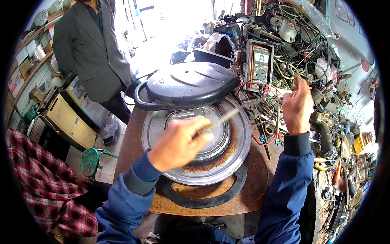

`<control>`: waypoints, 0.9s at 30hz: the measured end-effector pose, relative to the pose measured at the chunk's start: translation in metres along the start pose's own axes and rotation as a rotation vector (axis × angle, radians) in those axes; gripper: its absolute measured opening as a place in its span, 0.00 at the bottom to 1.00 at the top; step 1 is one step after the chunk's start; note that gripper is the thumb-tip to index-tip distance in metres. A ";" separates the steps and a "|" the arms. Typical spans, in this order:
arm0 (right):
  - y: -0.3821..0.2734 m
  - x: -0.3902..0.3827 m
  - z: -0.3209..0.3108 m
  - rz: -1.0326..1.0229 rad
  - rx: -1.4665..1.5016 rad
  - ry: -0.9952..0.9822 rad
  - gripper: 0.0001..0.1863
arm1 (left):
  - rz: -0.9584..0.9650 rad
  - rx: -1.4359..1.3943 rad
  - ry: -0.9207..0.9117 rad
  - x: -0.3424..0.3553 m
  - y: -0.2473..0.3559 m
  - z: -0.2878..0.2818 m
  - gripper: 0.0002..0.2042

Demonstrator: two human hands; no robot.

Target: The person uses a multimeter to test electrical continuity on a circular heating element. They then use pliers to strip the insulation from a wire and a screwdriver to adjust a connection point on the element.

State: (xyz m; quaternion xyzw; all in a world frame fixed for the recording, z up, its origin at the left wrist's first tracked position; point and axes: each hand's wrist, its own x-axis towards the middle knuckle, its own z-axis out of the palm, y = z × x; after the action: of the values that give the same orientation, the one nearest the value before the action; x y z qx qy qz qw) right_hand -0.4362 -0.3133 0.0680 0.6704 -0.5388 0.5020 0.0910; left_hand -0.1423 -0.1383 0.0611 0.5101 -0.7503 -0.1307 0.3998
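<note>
My left hand is closed around a slender, greyish-tan stick-like tool, blurred by motion, and hovers over a round metal plate. Rust-brown marks run along the plate's inner ring. Behind my left hand, a black domed cover with a loop handle stands tilted over the plate's far part. A flat black ring shows under its near edge. My right hand is raised at the right, fingers stretched upward and apparently holding nothing. It is beside red test leads and an orange-and-grey multimeter.
The wooden table has a curved near edge. Tangled cables, a drill and hand tools crowd the right bench. One person in a grey jacket stands at the far left; another in a plaid shirt is nearby. A green stool stands between.
</note>
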 end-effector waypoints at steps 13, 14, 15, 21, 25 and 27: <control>-0.101 -0.048 0.064 -0.255 0.680 -0.971 0.15 | -0.219 0.228 0.074 0.003 -0.062 -0.016 0.10; -0.103 -0.043 0.065 -0.275 0.591 -1.027 0.14 | -0.211 0.241 0.073 0.004 -0.062 -0.014 0.10; -0.102 -0.043 0.069 -0.309 0.609 -1.015 0.14 | -0.203 0.254 0.073 0.005 -0.062 -0.013 0.10; -0.096 -0.047 0.089 -0.448 0.579 -0.973 0.12 | -0.166 0.286 0.076 0.006 -0.067 -0.011 0.09; -0.097 -0.047 0.089 -0.451 0.557 -0.953 0.10 | -0.179 0.307 0.084 0.009 -0.063 -0.010 0.07; -0.097 -0.046 0.089 -0.445 0.563 -0.960 0.09 | -0.184 0.303 0.092 0.010 -0.063 -0.011 0.07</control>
State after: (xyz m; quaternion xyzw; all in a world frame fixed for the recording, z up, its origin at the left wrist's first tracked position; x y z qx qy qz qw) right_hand -0.3023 -0.3038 0.0303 0.9173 -0.2127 0.2352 -0.2408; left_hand -0.0947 -0.1726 0.0349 0.6363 -0.6926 -0.0289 0.3386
